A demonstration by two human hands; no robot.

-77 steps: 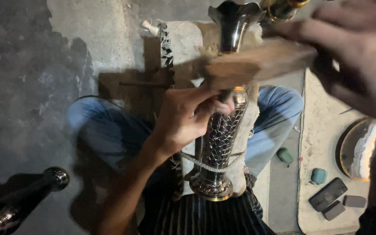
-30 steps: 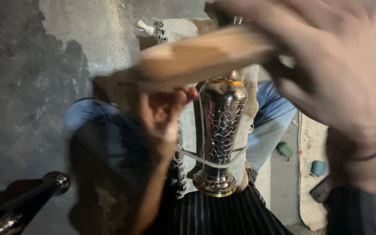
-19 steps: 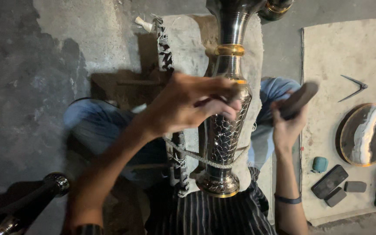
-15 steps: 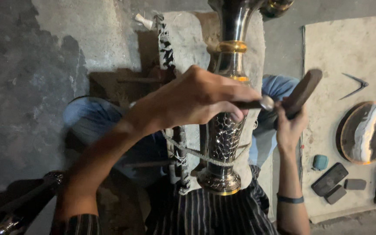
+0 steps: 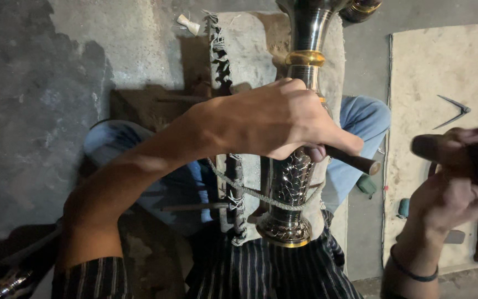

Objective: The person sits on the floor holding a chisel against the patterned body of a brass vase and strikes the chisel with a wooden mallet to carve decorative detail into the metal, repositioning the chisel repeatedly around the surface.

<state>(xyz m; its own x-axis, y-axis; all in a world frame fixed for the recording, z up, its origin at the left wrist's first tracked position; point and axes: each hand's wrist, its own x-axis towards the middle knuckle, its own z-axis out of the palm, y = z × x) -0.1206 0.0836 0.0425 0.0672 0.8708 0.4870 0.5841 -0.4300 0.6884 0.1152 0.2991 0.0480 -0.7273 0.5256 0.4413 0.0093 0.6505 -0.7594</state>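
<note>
Tall metal vase (image 5: 294, 182), polished and chased with a scale pattern, lying lengthwise over a cloth-covered block (image 5: 250, 50) between the knees, lashed down by a cord (image 5: 250, 191) across its belly. Probably heavy, rigid and slick on the plain neck (best gripped on the textured belly or the foot, where fingers find purchase). Left hand (image 5: 275, 124) closed over the shoulder of the vase, pinching a slim dark punch (image 5: 352, 160) against the surface. Right hand (image 5: 455, 188) raised to the side, blurred, wrapped around a dark mallet (image 5: 432, 147). Beyond, a pale mat (image 5: 443, 72) with a pair of dividers (image 5: 452, 111).
</note>
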